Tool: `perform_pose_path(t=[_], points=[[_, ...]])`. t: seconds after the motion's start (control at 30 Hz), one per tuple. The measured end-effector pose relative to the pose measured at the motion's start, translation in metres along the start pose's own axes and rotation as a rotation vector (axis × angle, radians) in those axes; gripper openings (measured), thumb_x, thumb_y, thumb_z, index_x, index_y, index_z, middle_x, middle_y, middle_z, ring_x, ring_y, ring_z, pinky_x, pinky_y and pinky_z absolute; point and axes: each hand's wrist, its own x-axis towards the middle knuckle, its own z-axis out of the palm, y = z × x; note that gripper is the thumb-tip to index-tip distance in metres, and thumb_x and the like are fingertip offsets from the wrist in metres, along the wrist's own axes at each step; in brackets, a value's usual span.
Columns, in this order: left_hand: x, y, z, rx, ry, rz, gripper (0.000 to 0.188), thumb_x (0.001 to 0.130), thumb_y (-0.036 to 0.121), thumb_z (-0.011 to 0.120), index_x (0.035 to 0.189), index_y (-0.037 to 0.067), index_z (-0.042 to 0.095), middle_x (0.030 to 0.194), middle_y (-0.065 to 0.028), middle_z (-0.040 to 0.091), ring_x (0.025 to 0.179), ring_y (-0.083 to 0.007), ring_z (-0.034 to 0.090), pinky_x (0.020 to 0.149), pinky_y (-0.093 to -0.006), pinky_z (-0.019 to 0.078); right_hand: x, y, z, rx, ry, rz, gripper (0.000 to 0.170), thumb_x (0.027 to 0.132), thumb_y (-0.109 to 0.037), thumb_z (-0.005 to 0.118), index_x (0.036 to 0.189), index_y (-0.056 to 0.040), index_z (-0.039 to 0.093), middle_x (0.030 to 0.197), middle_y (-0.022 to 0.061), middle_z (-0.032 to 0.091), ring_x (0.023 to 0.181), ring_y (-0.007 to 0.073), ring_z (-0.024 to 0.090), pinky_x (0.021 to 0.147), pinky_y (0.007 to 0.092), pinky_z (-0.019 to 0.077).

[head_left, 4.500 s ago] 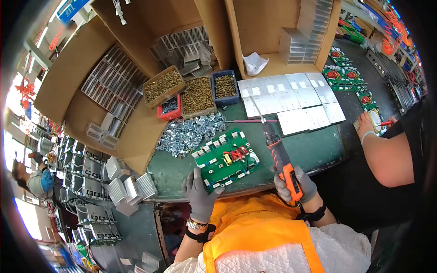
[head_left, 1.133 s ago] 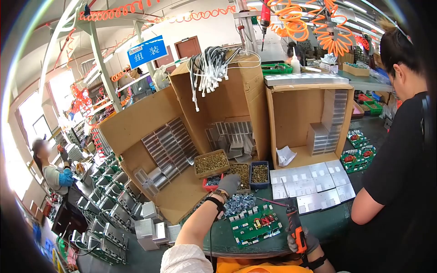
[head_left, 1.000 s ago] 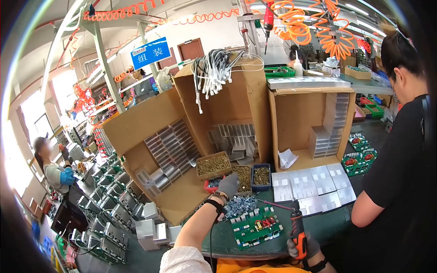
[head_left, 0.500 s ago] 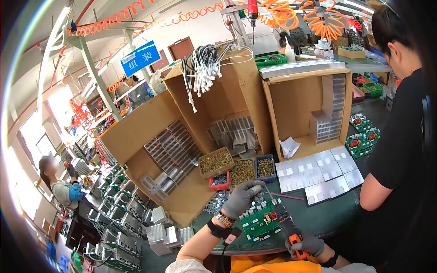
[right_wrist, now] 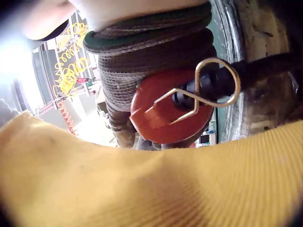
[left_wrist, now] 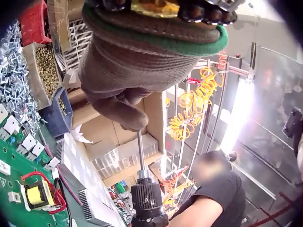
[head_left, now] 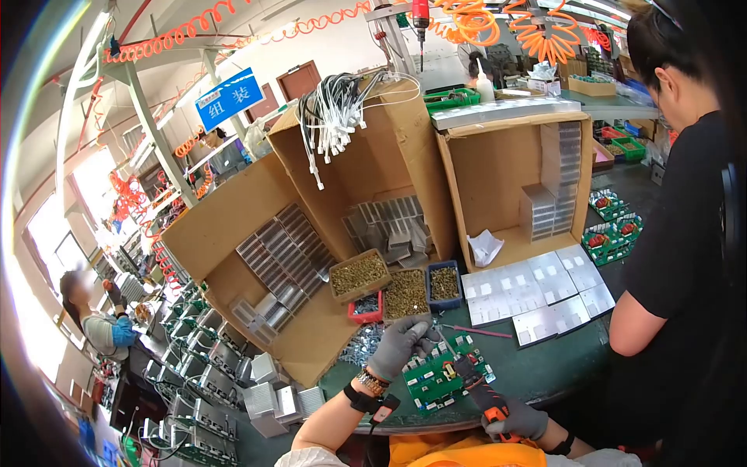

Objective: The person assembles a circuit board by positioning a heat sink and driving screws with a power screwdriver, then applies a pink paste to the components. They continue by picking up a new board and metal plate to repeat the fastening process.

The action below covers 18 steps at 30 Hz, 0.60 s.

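In the head view, my gloved right hand (head_left: 523,420) grips an orange-and-black electric screwdriver (head_left: 475,380), its bit pointing up and forward over a green circuit board (head_left: 424,395). The screwdriver's orange rear end (right_wrist: 158,130), with a wire hanger loop, shows in the right wrist view. My gloved left hand (head_left: 395,348) is above the board's far left side, fingers curled in to the bit. From the left wrist, thumb and finger pinch at the tip of the bit (left_wrist: 141,153); anything small between them is hidden. The board carries a yellow transformer (left_wrist: 38,195) and red wires.
Loose metal clips (head_left: 362,344) lie left of the board. Behind are bins of brass screws (head_left: 406,294), a blue bin (head_left: 444,284) and a red bin (head_left: 366,307). Metal plates (head_left: 537,292) lie right. Cardboard boxes (head_left: 311,233) stand behind; a person (head_left: 677,202) stands at right.
My left hand went from the board's edge to the bins, then back to the screwdriver bit. My right hand has tilted the screwdriver over the board, bit towards the left hand.
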Motion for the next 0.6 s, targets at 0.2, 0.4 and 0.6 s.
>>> perform_pose_path(t=[0.2, 0.4, 0.6], points=[[0.002, -0.008, 0.001, 0.072, 0.022, -0.001, 0.024, 0.102, 0.02, 0.051, 0.109, 0.001, 0.063, 0.08, -0.0013, 0.065, 0.061, -0.0055, 0.056, 0.054, -0.0195, 0.0471, 0.009, 0.011, -0.005, -0.155, -0.014, -0.06, 0.044, 0.074, -0.011, 0.08, 0.109, -0.0024, 0.055, 0.079, 0.0044, 0.063, 0.065, 0.014, 0.063, 0.059, 0.0285, 0.0527], [-0.003, -0.006, 0.004, 0.108, 0.015, -0.026, 0.025, 0.101, 0.023, 0.054, 0.105, 0.002, 0.065, 0.077, -0.0004, 0.065, 0.056, -0.0051, 0.055, 0.051, -0.0194, 0.0451, 0.007, 0.017, -0.007, -0.1, -0.017, -0.086, 0.052, 0.073, -0.013, 0.083, 0.115, -0.0042, 0.053, 0.081, 0.0028, 0.062, 0.066, 0.012, 0.061, 0.059, 0.0265, 0.0512], [-0.01, 0.002, 0.01, 0.251, -0.001, -0.024, 0.024, 0.1, 0.021, 0.054, 0.106, 0.0, 0.065, 0.082, -0.0023, 0.068, 0.06, -0.0059, 0.058, 0.052, -0.02, 0.0461, 0.003, 0.015, -0.01, -0.14, -0.034, -0.099, 0.054, 0.072, -0.015, 0.084, 0.116, -0.0046, 0.053, 0.086, 0.0017, 0.061, 0.072, 0.0099, 0.06, 0.063, 0.0249, 0.0506]])
